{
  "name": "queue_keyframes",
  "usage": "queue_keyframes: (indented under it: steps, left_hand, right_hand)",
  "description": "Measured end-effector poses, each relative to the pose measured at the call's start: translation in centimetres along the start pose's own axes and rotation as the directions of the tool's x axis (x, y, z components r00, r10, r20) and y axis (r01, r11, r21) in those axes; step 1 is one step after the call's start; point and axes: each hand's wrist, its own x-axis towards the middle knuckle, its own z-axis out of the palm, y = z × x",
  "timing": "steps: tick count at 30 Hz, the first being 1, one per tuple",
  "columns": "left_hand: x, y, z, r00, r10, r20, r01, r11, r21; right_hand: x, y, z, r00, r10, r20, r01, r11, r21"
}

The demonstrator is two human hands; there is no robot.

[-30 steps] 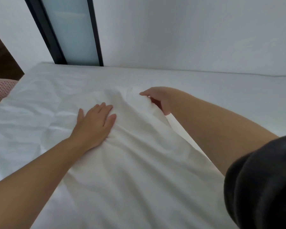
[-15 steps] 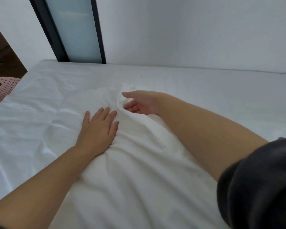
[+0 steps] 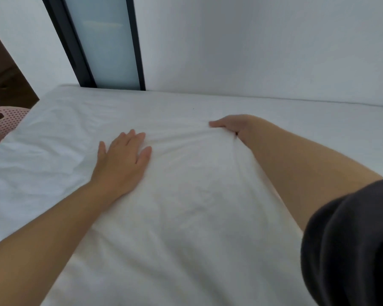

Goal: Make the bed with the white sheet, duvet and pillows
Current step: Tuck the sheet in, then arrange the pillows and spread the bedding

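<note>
Head view: we look down on a plump white pillow (image 3: 186, 217) lying on the bed's white sheet (image 3: 296, 120). It reads as a pillow in its case, but it could be folded bedding, can't be sure. Its long axis runs away from us, from the bed's near edge toward the far edge by the wall (image 3: 263, 51). The pillow's far end stops short of that edge.

Left hand (image 3: 122, 160): flat, fingers straight, palm pressing the pillow's left side nr its far end. Right hand (image 3: 232, 127): fingers curled over the far right corner w/ cloth bunched beneath and creases fanning out, so it's gripping the case there.

Both hands sit at the far end, right hand a bit further out. The bulk of the pillow lies back toward us, btwn the forearms.

Our read: any pull or shove would go along that long axis, right hand leading, left hand steadying.

Duvet not in view. Dark sleeve (image 3: 352, 239) is at lower right. Pink perforated basket (image 3: 2, 122) sits beyond the bed's left edge. Frosted panel (image 3: 106, 40) in a dark frame stands above the far left corner.

No brands, labels or writing readable.
</note>
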Motion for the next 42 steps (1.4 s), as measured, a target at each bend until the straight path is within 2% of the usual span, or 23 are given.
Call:
queue_keyframes:
  steps: [2, 4, 8, 10, 12, 15, 18, 20, 22, 24, 26, 31, 34, 38, 42]
  left_hand:
    - [0.2, -0.6, 0.0, 0.999, 0.004, 0.042, -0.005, 1.0, 0.025]
    - [0.9, -0.9, 0.5, 0.998, 0.015, 0.066, -0.016, 1.0, 0.016]
    - [2.0, -0.7, 0.9, 0.986, 0.111, 0.126, -0.111, 0.994, -0.005]
    - [2.5, -0.8, 0.8, 0.98, 0.131, 0.149, -0.13, 0.991, -0.015]
    - [3.5, -1.5, 0.8, 0.983, 0.083, 0.165, -0.084, 0.996, 0.003]
    - [4.5, -2.5, 1.4, 0.971, -0.051, 0.233, 0.038, 0.997, 0.062]
    - [4.3, -3.6, 2.3, 0.95, -0.12, 0.287, 0.083, 0.987, 0.137]
    - [3.9, -4.6, 2.5, 0.948, -0.147, 0.283, 0.103, 0.981, 0.165]
    - [3.7, -5.4, 2.6, 0.947, -0.151, 0.285, 0.109, 0.981, 0.158]
    - [3.1, -5.6, 3.1, 0.944, -0.146, 0.295, 0.099, 0.981, 0.169]
    - [2.3, -5.8, 3.2, 0.942, -0.159, 0.297, 0.1, 0.973, 0.206]
    - [0.6, -4.3, 2.7, 0.91, -0.242, 0.338, 0.187, 0.964, 0.188]
    - [-1.7, -0.4, 1.5, 0.903, -0.132, 0.409, 0.113, 0.991, 0.07]
    - [-4.5, 4.3, 0.9, 0.914, 0.049, 0.403, -0.047, 0.999, -0.017]
    - [-7.8, 7.5, 1.1, 0.919, 0.133, 0.372, -0.139, 0.99, -0.011]
  right_hand:
    - [-0.1, 0.8, 0.4, 0.993, 0.061, 0.097, -0.069, 0.995, 0.073]
    - [0.9, 0.6, 0.9, 0.987, 0.102, 0.126, -0.12, 0.982, 0.145]
    - [4.2, -1.9, 2.6, 0.983, 0.145, 0.111, -0.166, 0.962, 0.216]
    - [5.1, -3.0, 3.6, 0.992, 0.097, 0.084, -0.11, 0.978, 0.175]
    - [7.6, -2.9, 2.6, 0.998, 0.057, 0.012, -0.058, 0.99, 0.129]
    - [13.7, 0.9, -0.5, 0.963, 0.169, -0.208, -0.151, 0.984, 0.099]
    - [12.2, 3.2, 0.1, 0.957, 0.265, -0.118, -0.252, 0.961, 0.118]
    - [10.6, 2.1, 0.8, 0.973, 0.231, -0.026, -0.224, 0.96, 0.167]
    - [10.6, 1.5, 0.8, 0.975, 0.18, -0.132, -0.169, 0.982, 0.087]
    - [10.0, 2.7, 0.7, 0.949, 0.097, -0.3, -0.137, 0.984, -0.113]
    - [9.4, 4.6, 1.4, 0.923, 0.083, -0.376, -0.189, 0.949, -0.254]
    - [6.0, 5.3, 1.9, 0.975, 0.207, -0.076, -0.22, 0.947, -0.236]
    - [2.7, 5.8, 1.2, 0.983, 0.183, -0.007, -0.176, 0.935, -0.308]
    - [-1.0, 7.3, 0.0, 0.994, 0.071, -0.087, -0.103, 0.88, -0.463]
    - [-5.8, 10.5, -1.7, 0.976, 0.131, -0.171, -0.189, 0.901, -0.39]
